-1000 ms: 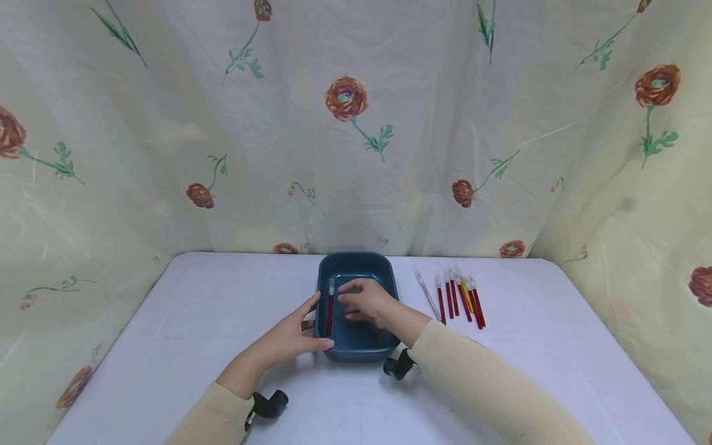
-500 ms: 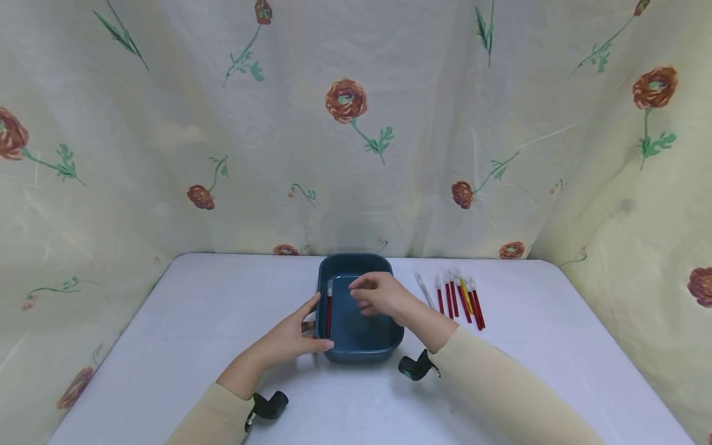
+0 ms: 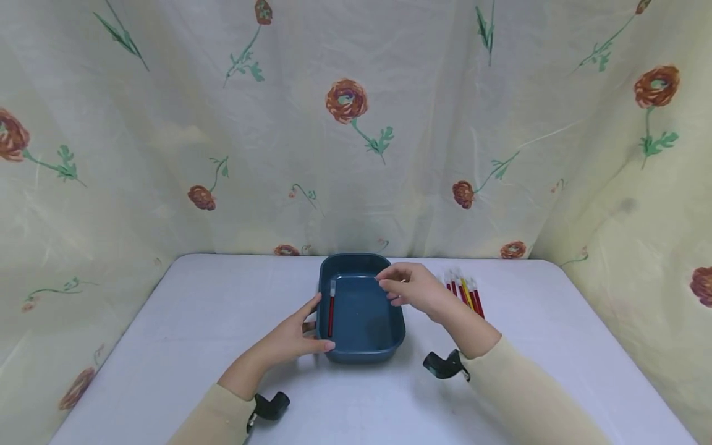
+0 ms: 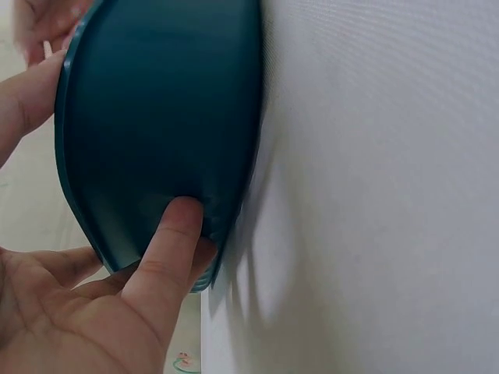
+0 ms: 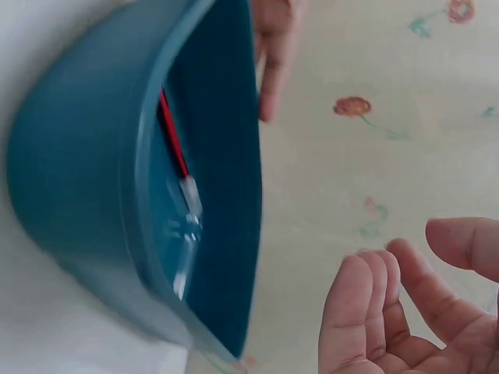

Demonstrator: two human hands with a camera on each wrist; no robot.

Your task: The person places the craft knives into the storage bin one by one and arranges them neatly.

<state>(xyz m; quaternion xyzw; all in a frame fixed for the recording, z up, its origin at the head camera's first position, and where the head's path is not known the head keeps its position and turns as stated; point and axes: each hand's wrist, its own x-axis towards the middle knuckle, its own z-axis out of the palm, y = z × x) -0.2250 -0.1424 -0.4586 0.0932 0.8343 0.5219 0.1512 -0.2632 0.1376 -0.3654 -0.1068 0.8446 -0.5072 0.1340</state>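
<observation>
My left hand (image 3: 292,337) holds a dark blue rectangular bin (image 3: 361,357) at its left side. In the left wrist view a finger (image 4: 168,241) presses the bin's outer wall while others rest at the rim. Inside the bin, along its left wall, lies a slim red pen-like stick (image 3: 331,315) with a clear whitish cap, also visible in the right wrist view. My right hand (image 3: 414,287) hovers over the bin's right rim, fingers loosely bent and holding nothing. The right wrist view shows its thumb and fingertips apart.
Several red sticks (image 3: 477,303) with clear caps and a yellow stick (image 3: 468,295) lie on the white table (image 3: 356,408) right of the bin, partly hidden by my right hand and forearm. Behind the table hangs a flowered curtain (image 3: 423,204).
My right hand has moved out of the bin's middle to the right, over its right rim, toward the loose sticks. The left hand and the bin stay almost in place.
</observation>
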